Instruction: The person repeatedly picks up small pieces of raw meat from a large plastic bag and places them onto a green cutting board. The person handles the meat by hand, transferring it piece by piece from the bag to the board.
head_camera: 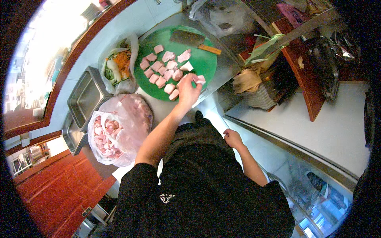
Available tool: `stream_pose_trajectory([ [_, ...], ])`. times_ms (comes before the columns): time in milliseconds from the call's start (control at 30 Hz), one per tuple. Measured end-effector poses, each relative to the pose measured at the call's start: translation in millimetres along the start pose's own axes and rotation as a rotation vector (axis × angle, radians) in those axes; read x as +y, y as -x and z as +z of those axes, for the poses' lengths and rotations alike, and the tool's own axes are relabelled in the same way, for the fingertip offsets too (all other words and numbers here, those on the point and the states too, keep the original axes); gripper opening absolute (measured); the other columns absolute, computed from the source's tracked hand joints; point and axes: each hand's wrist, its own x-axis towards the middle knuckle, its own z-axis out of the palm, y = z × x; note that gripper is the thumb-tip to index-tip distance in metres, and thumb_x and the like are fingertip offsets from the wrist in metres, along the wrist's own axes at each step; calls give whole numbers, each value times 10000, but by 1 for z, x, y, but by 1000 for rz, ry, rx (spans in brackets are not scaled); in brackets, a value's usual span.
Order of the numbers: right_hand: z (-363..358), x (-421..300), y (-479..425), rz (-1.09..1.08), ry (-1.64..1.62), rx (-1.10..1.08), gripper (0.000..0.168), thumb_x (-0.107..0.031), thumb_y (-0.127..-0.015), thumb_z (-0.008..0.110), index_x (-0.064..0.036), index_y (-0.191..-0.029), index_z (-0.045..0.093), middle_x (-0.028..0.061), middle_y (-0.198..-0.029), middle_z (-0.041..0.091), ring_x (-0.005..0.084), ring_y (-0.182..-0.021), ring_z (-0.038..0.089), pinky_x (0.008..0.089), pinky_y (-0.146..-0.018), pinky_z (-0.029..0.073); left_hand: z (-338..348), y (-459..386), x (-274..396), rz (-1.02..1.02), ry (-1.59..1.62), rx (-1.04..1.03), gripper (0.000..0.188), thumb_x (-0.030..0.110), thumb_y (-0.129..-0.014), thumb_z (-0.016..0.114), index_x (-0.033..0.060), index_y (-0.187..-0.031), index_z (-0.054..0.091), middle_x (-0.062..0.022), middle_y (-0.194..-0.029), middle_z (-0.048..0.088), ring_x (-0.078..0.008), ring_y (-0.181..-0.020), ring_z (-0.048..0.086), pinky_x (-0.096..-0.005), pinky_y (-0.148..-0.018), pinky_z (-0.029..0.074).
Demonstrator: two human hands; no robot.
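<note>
My left hand (190, 89) is over the near right part of a round green cutting board (207, 64), its thumb and fingers on a chunk of pale pink raw meat (200, 79). Several more meat chunks (157, 66) lie spread over the middle and left of the board. A cleaver (187, 38) with a wooden handle rests flat at the board's far side, the handle towards the right edge. My right hand (232, 138) hangs beside my body, away from the counter, its fingers curled; nothing shows in it.
Left of the board, a plastic bag holds vegetable scraps (119, 65). Nearer stands a plastic bag of raw meat (108, 136), beside metal trays (89, 95). Clear plastic bags (223, 17) lie beyond the board. A metal-edged white counter (303, 119) runs along the right.
</note>
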Motion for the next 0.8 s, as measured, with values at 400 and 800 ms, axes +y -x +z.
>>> stream_pose_trajectory([
  [400, 0, 57, -16, 28, -39, -149, 362, -374, -981, 645, -122, -1237, 692, 190, -1151, 739, 382, -1083, 697, 466, -928, 554, 16, 25, -15, 301, -346, 62, 328, 25, -721, 684, 62, -1046, 661, -161, -1288, 601, -417, -1241, 540, -537, -1051, 432],
  [800, 34, -23, -101, -167, 0, -642, 349, -229, -880, 818, -20, -775, 560, 27, -682, 497, 164, -666, 441, 413, -625, 387, -112, 352, -116, -728, -258, -49, 297, 106, -854, 667, 74, -1148, 704, -200, -1261, 658, -419, -1107, 654, -468, -954, 538],
])
